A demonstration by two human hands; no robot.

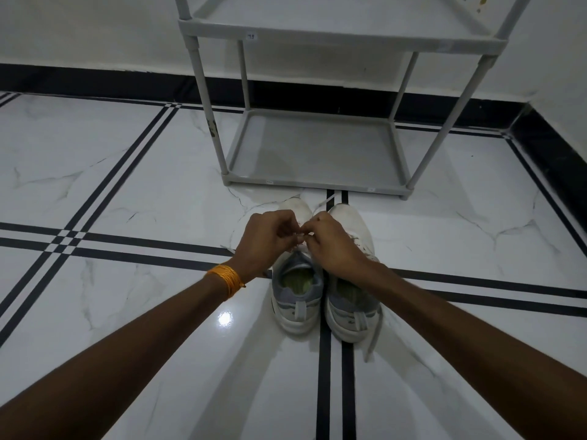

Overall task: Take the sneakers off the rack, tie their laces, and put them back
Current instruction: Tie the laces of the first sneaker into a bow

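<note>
Two white-and-grey sneakers stand side by side on the floor, toes toward the rack: the left sneaker (pixel 297 296) and the right sneaker (pixel 351 308). My left hand (pixel 265 241) and my right hand (pixel 330 244) meet above the left sneaker's tongue, fingers pinched on its white lace (pixel 301 239). A loose lace (pixel 373 339) trails from the right sneaker onto the floor. The grey shoe rack (pixel 313 182) stands just beyond the toes, its bottom shelf bare.
White marble-look floor tiles with black stripes (pixel 324 376) spread all around. A white wall with a black skirting (pixel 127 82) runs behind the rack and turns a corner at the right. An orange thread band (pixel 227 279) circles my left wrist.
</note>
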